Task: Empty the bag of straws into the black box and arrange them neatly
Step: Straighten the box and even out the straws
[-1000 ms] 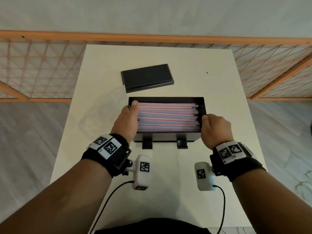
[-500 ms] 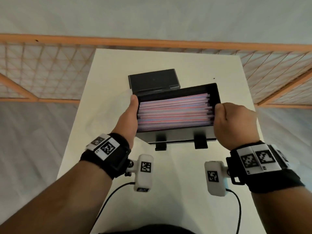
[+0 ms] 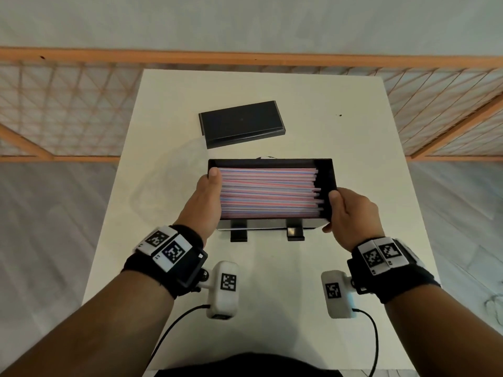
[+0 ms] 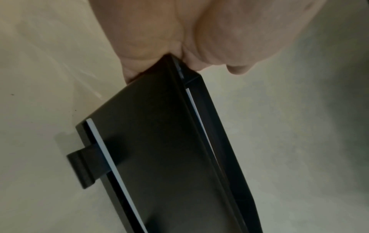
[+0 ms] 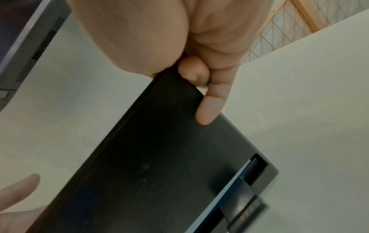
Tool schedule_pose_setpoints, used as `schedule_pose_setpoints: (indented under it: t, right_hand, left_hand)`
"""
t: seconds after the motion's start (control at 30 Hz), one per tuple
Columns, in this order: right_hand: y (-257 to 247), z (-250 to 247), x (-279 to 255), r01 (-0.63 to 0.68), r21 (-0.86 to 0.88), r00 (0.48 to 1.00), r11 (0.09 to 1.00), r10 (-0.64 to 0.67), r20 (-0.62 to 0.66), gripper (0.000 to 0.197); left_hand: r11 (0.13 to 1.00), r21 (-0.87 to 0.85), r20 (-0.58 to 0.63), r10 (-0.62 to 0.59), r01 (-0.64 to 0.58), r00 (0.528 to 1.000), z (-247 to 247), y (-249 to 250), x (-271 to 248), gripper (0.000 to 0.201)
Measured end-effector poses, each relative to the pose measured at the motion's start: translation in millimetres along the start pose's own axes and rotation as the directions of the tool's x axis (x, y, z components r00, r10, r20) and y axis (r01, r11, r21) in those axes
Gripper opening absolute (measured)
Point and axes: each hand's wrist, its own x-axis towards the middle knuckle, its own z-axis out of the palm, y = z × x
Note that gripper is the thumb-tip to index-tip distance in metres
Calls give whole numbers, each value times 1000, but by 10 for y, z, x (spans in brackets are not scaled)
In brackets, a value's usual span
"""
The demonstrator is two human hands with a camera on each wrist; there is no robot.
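Observation:
The black box [image 3: 325, 170] is held above the white table [image 3: 340, 268], its open top toward the head camera. Pink, blue and white straws [image 3: 268, 193] lie lengthwise inside, packed against the left end, with a dark gap at the right end. My left hand [image 3: 205, 201] grips the box's left end, thumb over the rim. My right hand [image 3: 349, 213] grips the right end, thumb on the rim and fingers beneath. In the wrist views the box's dark underside [image 4: 159, 149] [image 5: 149, 165] fills the middle, with my left hand [image 4: 179, 47] and right-hand fingers [image 5: 209, 107] curled round its edges. No bag shows.
The box's black lid [image 3: 241, 123] lies flat on the table behind the box. An orange wooden lattice railing [image 3: 68, 104] runs behind and beside the table. Two black clips [image 3: 295, 235] stick out of the box's near wall.
The box was lifted off the table and tilted with its right end raised half a second ago. It is now level again and lower, with the straws slid toward the left end.

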Motion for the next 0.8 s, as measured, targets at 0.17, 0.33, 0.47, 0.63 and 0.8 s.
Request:
schedule_pose_setpoints:
  t: [0.17,0.33,0.47,0.63,0.8]
  right_hand:
    - [-115,-181,37,-20,-21,992,1000,17,-127,25]
    - [-503,-206,209,-74,325,996,943,89,-31,12]
    - [-710,7,299,-458,544,866,703,217,450,16]
    - [-762,98,438,-566,426,781,706,294,551,18]
    - [-846,128,465,-576,465,789,673,308,532,11]
  left_hand:
    - [969,237,-176,110,-67,978,-80,150,-26,69]
    - [971,-13,-256,229,-240,939,-74,427,14,34]
    - [964,-265,-55,-35,20,998,68,489,101,34]
    - [978,-147,6,-148,148,989,189,433,197,37]
    - [987,17,39,-162,161,986,238,503,207,41]
